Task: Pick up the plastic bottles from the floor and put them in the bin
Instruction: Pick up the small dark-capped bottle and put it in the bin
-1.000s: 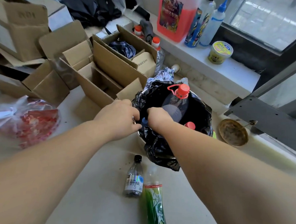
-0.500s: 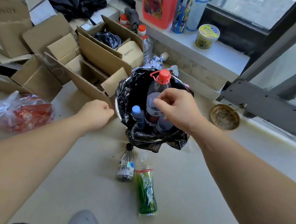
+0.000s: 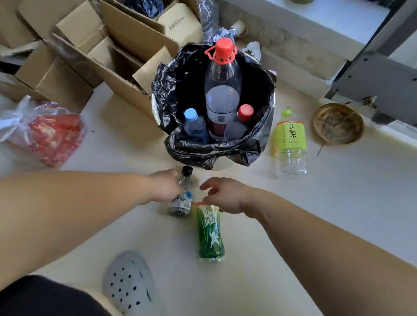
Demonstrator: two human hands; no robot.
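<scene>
Left hand [image 3: 164,188] down at the floor now, off the bin rim, fingers curled around the small black-capped bottle [image 3: 181,195] lying just before the bin [image 3: 271,111]. Right hand [image 3: 225,195] lowered too, out of the bin, fingers spread and loosely curved over the top of the green bottle [image 3: 209,232], not closed on it. Inside the black-lined bin: tall red-capped bottle [image 3: 223,84], blue-capped bottle [image 3: 193,126], small red-capped bottle [image 3: 240,124], all released. Newly in view beside the bin, right: yellow-green labelled bottle [image 3: 289,139] on its side. Grey clog [image 3: 132,282] nearer than before.
</scene>
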